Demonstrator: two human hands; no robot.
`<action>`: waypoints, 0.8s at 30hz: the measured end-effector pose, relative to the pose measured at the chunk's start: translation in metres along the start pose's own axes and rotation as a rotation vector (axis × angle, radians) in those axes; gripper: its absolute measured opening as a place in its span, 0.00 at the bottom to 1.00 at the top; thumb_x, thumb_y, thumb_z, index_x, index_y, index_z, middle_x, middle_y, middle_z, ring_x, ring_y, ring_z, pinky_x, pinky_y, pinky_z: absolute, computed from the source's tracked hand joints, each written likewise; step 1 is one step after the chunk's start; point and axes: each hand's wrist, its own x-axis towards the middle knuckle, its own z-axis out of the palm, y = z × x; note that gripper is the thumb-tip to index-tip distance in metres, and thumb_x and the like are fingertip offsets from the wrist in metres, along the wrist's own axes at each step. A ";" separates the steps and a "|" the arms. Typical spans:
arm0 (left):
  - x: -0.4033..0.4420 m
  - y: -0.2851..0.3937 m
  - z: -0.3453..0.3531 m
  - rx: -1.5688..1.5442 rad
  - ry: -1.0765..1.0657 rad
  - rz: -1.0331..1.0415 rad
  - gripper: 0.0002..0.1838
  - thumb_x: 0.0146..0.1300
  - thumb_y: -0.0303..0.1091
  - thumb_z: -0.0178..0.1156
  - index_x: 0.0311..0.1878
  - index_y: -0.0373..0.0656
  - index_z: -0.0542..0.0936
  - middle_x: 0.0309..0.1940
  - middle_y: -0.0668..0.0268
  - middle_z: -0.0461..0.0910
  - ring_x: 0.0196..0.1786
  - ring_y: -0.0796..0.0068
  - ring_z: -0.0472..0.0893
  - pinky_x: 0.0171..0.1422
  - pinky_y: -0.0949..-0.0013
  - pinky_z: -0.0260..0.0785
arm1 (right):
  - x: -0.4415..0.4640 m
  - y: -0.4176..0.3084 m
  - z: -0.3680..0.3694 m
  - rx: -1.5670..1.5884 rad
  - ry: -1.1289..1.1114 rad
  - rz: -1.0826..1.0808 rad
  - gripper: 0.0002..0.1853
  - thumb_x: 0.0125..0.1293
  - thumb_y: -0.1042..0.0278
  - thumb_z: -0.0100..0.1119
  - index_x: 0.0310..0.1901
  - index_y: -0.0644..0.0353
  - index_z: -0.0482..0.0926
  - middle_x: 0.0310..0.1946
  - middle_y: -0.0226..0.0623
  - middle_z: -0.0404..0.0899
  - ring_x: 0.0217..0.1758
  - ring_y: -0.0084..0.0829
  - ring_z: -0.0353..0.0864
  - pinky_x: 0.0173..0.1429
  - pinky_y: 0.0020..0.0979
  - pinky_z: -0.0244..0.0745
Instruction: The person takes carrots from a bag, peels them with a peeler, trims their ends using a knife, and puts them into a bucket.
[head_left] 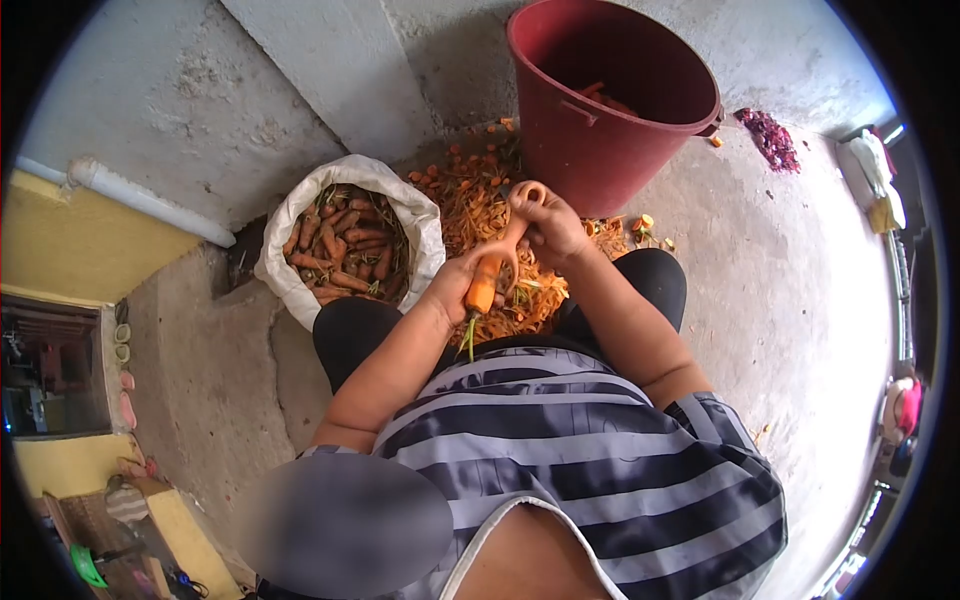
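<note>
In the head view my left hand [452, 287] is closed around a carrot [480, 295], its green stem end pointing down toward my lap. My right hand [556, 228] grips the handle of an orange Y-shaped peeler [516, 230]. The peeler's forked head lies across the upper part of the carrot, close to my left fingers; whether the blade touches it I cannot tell. Below and beyond both hands, a heap of carrot peelings [470, 205] covers the floor between my legs.
At my left stands a white sack [425, 235] of unpeeled carrots [345, 240]. A large red bucket [600, 150] with carrots inside stands ahead, near the wall. Dark red scraps [768, 138] lie on the concrete floor [790, 280] to its right. A pipe [150, 205] runs along the left wall.
</note>
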 end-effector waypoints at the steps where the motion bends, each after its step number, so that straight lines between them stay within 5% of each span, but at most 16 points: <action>1: 0.001 0.000 -0.004 -0.036 -0.065 -0.039 0.15 0.66 0.48 0.43 0.41 0.45 0.68 0.30 0.63 0.67 0.30 0.72 0.68 0.31 0.71 0.64 | 0.008 -0.002 -0.012 0.017 0.069 -0.014 0.06 0.59 0.69 0.57 0.35 0.57 0.69 0.18 0.29 0.68 0.11 0.19 0.61 0.15 0.21 0.60; 4: -0.001 0.000 -0.008 -0.153 -0.174 -0.110 0.16 0.67 0.49 0.41 0.43 0.46 0.68 0.31 0.64 0.67 0.30 0.72 0.68 0.31 0.72 0.64 | 0.023 -0.010 -0.041 -0.135 0.399 -0.132 0.06 0.60 0.70 0.55 0.35 0.58 0.69 0.18 0.30 0.68 0.11 0.19 0.60 0.16 0.22 0.61; 10: -0.003 0.002 -0.011 0.027 -0.034 -0.069 0.18 0.66 0.51 0.42 0.44 0.45 0.67 0.31 0.65 0.67 0.30 0.74 0.68 0.31 0.73 0.64 | 0.007 -0.006 -0.024 0.062 0.175 0.029 0.05 0.61 0.70 0.55 0.34 0.56 0.69 0.17 0.29 0.68 0.12 0.19 0.61 0.17 0.23 0.62; 14: -0.005 -0.004 -0.015 -0.029 -0.101 -0.077 0.19 0.66 0.51 0.43 0.45 0.44 0.68 0.31 0.65 0.68 0.30 0.74 0.68 0.30 0.74 0.64 | 0.023 0.003 -0.049 -0.019 0.445 -0.052 0.05 0.61 0.70 0.55 0.34 0.56 0.69 0.17 0.29 0.66 0.12 0.19 0.61 0.17 0.23 0.62; 19: 0.011 0.013 -0.026 -0.043 -0.077 -0.092 0.20 0.66 0.51 0.42 0.45 0.43 0.68 0.31 0.66 0.68 0.30 0.75 0.69 0.30 0.74 0.65 | 0.031 0.007 -0.046 0.129 0.148 0.059 0.06 0.60 0.70 0.56 0.35 0.55 0.69 0.19 0.29 0.67 0.16 0.21 0.65 0.22 0.27 0.67; 22: 0.024 0.016 -0.039 -0.097 -0.168 -0.140 0.20 0.66 0.51 0.42 0.45 0.43 0.68 0.31 0.65 0.69 0.30 0.74 0.70 0.30 0.74 0.66 | 0.049 0.028 -0.083 -0.066 0.642 0.035 0.07 0.59 0.70 0.57 0.35 0.55 0.68 0.23 0.31 0.67 0.24 0.25 0.69 0.27 0.30 0.71; 24: 0.036 0.028 -0.050 -0.123 -0.127 -0.124 0.19 0.66 0.50 0.42 0.45 0.43 0.68 0.31 0.65 0.70 0.31 0.74 0.70 0.29 0.74 0.66 | 0.062 0.046 -0.133 -0.112 0.754 0.112 0.08 0.59 0.68 0.58 0.34 0.56 0.68 0.25 0.34 0.67 0.29 0.28 0.70 0.29 0.34 0.71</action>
